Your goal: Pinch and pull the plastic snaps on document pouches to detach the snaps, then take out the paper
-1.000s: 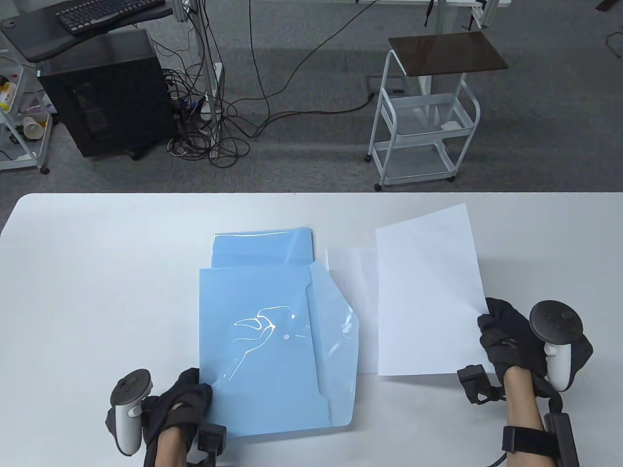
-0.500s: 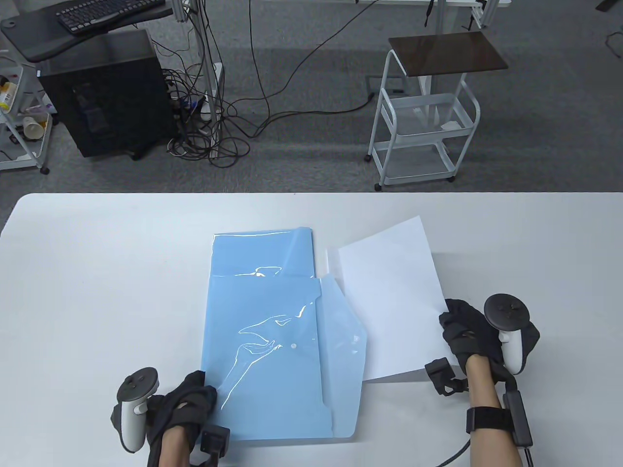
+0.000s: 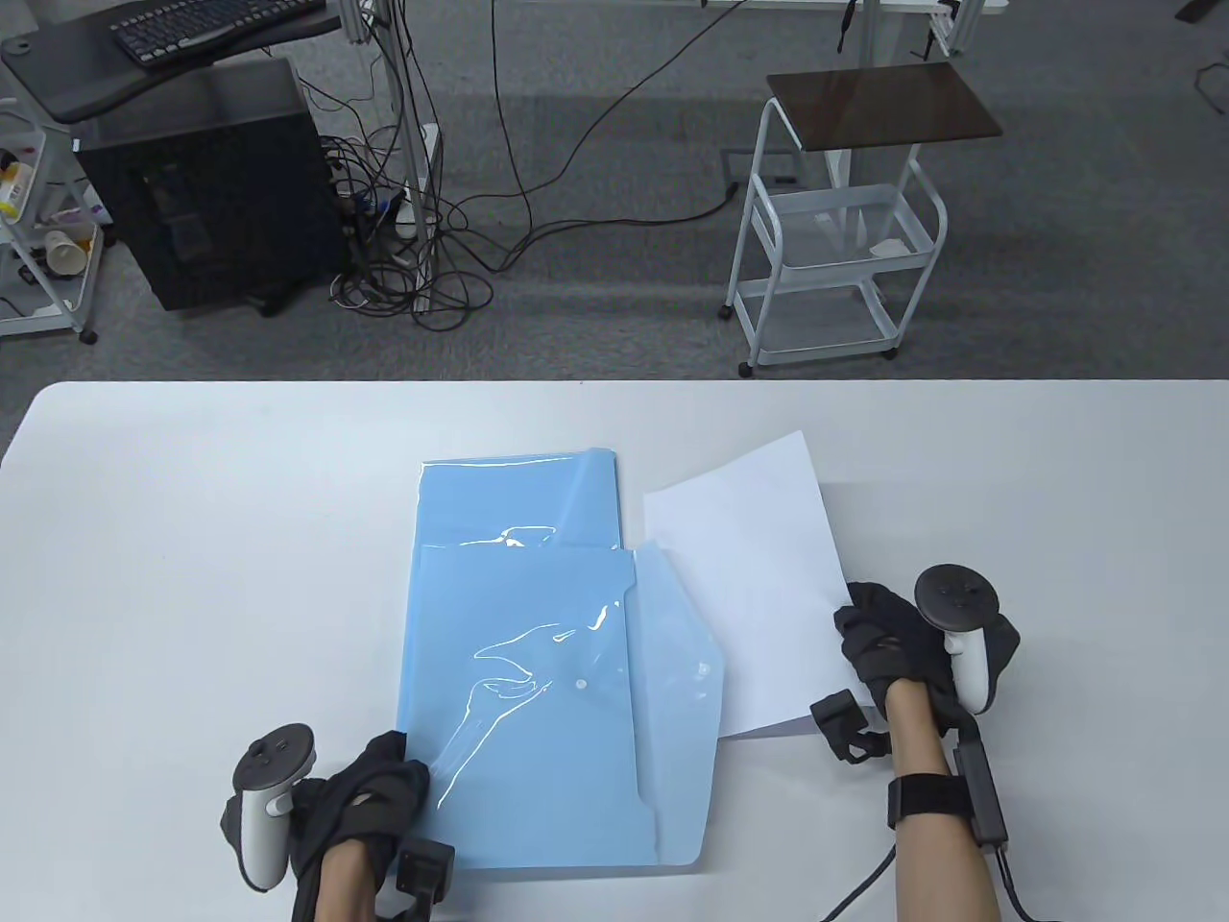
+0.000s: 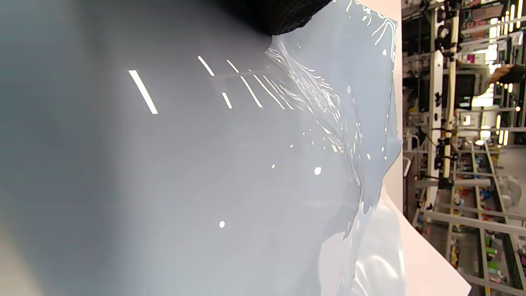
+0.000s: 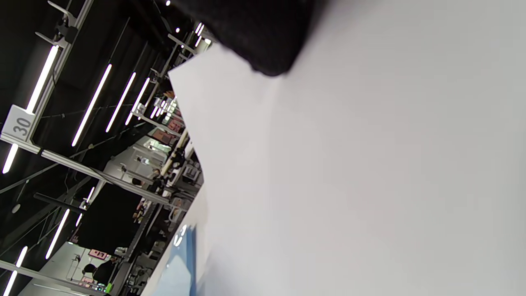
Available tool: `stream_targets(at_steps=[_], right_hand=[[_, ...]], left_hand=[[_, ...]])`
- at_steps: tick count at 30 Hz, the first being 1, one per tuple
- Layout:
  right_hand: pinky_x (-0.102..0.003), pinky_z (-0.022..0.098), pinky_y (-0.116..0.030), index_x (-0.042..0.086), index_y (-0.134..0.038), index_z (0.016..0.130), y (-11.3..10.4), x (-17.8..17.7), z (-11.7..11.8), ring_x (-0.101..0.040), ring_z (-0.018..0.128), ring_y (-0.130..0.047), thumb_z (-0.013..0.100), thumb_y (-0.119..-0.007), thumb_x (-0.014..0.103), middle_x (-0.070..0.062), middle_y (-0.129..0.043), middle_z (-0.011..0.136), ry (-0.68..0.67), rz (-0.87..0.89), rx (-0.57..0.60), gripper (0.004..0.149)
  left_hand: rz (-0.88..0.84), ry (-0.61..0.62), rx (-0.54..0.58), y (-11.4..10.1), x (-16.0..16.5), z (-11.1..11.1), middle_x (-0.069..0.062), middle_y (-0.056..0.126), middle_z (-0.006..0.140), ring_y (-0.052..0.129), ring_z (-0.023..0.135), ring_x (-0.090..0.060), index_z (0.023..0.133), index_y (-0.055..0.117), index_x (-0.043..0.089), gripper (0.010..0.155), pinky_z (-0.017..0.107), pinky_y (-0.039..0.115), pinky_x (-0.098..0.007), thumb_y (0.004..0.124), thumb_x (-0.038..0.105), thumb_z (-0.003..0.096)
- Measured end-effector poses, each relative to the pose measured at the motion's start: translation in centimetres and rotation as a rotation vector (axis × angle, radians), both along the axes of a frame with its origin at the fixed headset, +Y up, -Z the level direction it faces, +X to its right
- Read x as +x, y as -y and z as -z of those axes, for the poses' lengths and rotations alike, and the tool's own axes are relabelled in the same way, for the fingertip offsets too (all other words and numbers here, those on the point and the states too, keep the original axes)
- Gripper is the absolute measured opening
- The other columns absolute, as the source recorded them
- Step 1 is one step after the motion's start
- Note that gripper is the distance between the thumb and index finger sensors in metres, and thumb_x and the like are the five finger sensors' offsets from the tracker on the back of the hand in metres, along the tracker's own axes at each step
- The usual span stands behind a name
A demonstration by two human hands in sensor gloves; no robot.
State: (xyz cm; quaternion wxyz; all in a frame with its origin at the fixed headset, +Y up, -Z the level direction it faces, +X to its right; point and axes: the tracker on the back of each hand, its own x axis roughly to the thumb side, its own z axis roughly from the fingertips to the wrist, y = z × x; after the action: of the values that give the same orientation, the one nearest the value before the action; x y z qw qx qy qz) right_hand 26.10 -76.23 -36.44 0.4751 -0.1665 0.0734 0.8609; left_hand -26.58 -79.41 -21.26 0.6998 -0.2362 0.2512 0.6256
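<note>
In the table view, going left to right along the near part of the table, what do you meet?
Left hand gripping the pouch's near-left corner → blue document pouch, flap open → white paper sheet → right hand holding that sheet's right edge.

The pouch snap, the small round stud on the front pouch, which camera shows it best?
The table view: the snap shows as a white dot on the front pouch, with the flap open. The left wrist view shows only glare spots on glossy plastic; no snap can be told apart. The right wrist view shows mostly paper.
</note>
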Motion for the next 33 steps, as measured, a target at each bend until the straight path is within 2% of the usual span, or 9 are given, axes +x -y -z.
stream_targets(at_steps=[8,18,27,33], right_hand=[[-0.048,0.024,-0.09,-0.001,-0.073,0.096,0.9,-0.2,0.2,-0.032,0.039,-0.103,0.051,-0.081,0.019,-0.021,-0.099,0.073,0.01,-0.059,-0.036,0.05],[-0.05,0.027,-0.089,-0.004,-0.067,0.1,0.9,0.6,-0.7,-0.035,0.043,-0.102,0.051,-0.083,0.022,-0.025,-0.096,0.078,0.029,-0.118,-0.056,0.058],[-0.062,0.04,-0.083,-0.003,-0.064,0.103,-0.7,2.3,-2.3,-0.049,0.064,-0.094,0.052,-0.082,0.028,-0.032,-0.085,0.092,0.073,-0.198,-0.012,0.062],[-0.067,0.044,-0.078,-0.004,-0.061,0.104,-2.3,2.0,-3.5,-0.057,0.073,-0.085,0.053,-0.08,0.037,-0.037,-0.075,0.099,0.057,-0.257,0.036,0.068]], left_hand=[[-0.002,0.007,-0.001,0.0,0.1,0.1,-0.007,0.088,0.084,0.102,0.05,-0.026,0.103,0.056,0.012,0.049,0.041,0.088,-0.044,0.066,0.017,0.0558],[-0.009,0.014,0.004,0.1,0.2,0.1,-0.007,0.088,0.085,0.102,0.051,-0.026,0.104,0.056,0.013,0.049,0.042,0.088,-0.044,0.066,0.017,0.056],[-0.02,0.016,0.014,0.1,0.3,0.1,-0.007,0.088,0.085,0.102,0.051,-0.026,0.104,0.056,0.013,0.049,0.042,0.088,-0.044,0.066,0.017,0.0561],[-0.028,0.022,0.025,0.1,0.4,0.1,-0.007,0.088,0.085,0.102,0.052,-0.026,0.104,0.055,0.013,0.049,0.042,0.088,-0.044,0.066,0.017,0.0562]])
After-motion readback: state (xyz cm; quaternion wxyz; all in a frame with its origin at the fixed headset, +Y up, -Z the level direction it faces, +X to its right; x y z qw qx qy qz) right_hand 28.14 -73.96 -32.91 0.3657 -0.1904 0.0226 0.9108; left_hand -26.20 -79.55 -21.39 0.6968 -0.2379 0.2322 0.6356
